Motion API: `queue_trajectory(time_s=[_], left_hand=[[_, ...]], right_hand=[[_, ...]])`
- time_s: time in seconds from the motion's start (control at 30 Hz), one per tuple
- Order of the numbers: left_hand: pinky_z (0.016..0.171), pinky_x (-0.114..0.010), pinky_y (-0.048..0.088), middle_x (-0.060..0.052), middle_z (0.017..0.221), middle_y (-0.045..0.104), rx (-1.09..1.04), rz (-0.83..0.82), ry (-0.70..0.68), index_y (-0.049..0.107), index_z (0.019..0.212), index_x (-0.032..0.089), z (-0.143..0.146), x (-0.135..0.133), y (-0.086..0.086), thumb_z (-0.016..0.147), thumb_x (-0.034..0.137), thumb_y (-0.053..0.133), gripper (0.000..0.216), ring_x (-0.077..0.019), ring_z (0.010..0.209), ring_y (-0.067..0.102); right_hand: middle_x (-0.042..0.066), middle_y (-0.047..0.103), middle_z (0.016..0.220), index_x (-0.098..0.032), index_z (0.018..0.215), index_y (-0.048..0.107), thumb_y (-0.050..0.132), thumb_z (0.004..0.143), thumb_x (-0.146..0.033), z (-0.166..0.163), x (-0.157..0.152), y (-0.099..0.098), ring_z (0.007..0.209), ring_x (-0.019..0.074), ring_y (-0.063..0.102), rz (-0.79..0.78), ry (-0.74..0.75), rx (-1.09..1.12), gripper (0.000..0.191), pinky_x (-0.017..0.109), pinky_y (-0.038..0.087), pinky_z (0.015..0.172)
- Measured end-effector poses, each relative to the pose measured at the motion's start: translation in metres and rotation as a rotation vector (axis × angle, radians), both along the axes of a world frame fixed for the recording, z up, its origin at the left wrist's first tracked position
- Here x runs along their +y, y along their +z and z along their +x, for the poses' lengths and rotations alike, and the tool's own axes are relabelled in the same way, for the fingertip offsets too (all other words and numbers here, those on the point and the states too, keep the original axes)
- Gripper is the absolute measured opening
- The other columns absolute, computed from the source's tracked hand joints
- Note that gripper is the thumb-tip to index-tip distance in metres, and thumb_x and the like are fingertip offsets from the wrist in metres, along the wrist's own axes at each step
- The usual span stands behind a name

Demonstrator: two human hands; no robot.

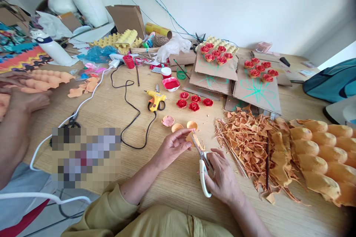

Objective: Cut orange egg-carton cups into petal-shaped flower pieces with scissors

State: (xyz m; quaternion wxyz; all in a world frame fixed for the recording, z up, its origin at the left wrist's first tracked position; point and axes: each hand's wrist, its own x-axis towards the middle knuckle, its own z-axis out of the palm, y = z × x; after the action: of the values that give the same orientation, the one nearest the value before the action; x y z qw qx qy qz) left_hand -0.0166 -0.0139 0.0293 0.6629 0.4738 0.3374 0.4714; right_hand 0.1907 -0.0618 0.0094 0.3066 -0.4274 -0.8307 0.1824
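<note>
Gripping the scissors (202, 176) by their white handles, the right hand (224, 177) is closed around the loops, with the blades directed away from the body. The left hand (174, 147) pinches an orange piece (197, 140) between thumb and fingers. The piece is located above the near part of the table (169, 170), in front of the torso, and the blades lie against it. How far the blades are parted cannot be told.

Just beyond the left fingertips, two orange cups, a near cup (177, 128) and a far cup (191, 125), rest on the table. A pink flower (168, 121) lies to the left of both. Farther back are five loose red roses (195, 98), with a paint dish (170, 89) behind them. A yellow glue gun (156, 99) lies to the left of the roses.

To the right of the right hand, a heap of orange scraps (244, 137) extends toward an egg tray (319, 152); a dark stick (267, 163) lies across the scraps. Behind the heap, a cardboard sheet (241, 90) with green marks carries further roses (260, 68). At far left, a co-worker's hand (35, 100) touches another orange tray (52, 79).
</note>
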Motion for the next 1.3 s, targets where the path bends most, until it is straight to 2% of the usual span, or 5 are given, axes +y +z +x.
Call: queue_trajectory(time_s=[0.33,0.53,0.73,0.87,1.3], left_hand=[[0.092,-0.029,0.053,-0.009,0.125,0.061,0.146,0.243,0.153,0.063,0.125,0.022,-0.007,0.003,0.000,0.083,0.023,0.072,0.043,-0.0196,0.109,0.062],[0.079,-0.031,0.059,-0.010,0.123,0.063,0.021,0.048,0.076,0.059,0.129,0.020,-0.004,0.000,0.004,0.088,0.030,0.065,0.042,-0.0207,0.101,0.064],[0.082,-0.030,0.057,-0.008,0.112,0.068,-0.011,0.016,-0.015,0.063,0.125,0.020,-0.002,0.001,0.003,0.085,0.027,0.069,0.041,-0.0185,0.098,0.064],[0.083,-0.028,0.056,-0.009,0.116,0.067,0.020,0.038,0.002,0.062,0.127,0.020,-0.004,0.002,0.001,0.086,0.026,0.068,0.042,-0.0186,0.100,0.063],[0.096,-0.030,0.053,-0.010,0.131,0.058,0.278,0.435,0.240,0.058,0.132,0.025,-0.010,0.003,0.002,0.089,0.020,0.064,0.044,-0.0221,0.121,0.055]], right_hand=[[0.000,0.048,0.069,-0.024,0.076,0.035,0.050,0.095,-0.027,-0.005,-0.003,0.010,0.068,0.0190,0.050,-0.015,-0.039,0.023,0.025,0.031,0.044,0.066],[-0.002,0.045,0.068,-0.025,0.079,0.034,0.048,0.096,-0.026,-0.006,-0.001,0.002,0.065,0.0180,0.049,0.010,-0.027,0.023,0.022,0.035,0.046,0.074],[-0.004,0.045,0.070,-0.024,0.082,0.035,0.051,0.094,-0.027,-0.004,0.001,0.001,0.062,0.0159,0.045,0.010,-0.024,0.008,0.020,0.043,0.043,0.088],[-0.004,0.043,0.069,-0.024,0.080,0.034,0.051,0.095,-0.025,-0.004,0.000,0.004,0.062,0.0156,0.045,-0.001,-0.005,0.038,0.022,0.039,0.043,0.083],[-0.002,0.042,0.068,-0.024,0.076,0.032,0.051,0.096,-0.029,-0.006,-0.007,-0.001,0.063,0.0165,0.042,-0.020,-0.014,0.042,0.028,0.029,0.036,0.062]])
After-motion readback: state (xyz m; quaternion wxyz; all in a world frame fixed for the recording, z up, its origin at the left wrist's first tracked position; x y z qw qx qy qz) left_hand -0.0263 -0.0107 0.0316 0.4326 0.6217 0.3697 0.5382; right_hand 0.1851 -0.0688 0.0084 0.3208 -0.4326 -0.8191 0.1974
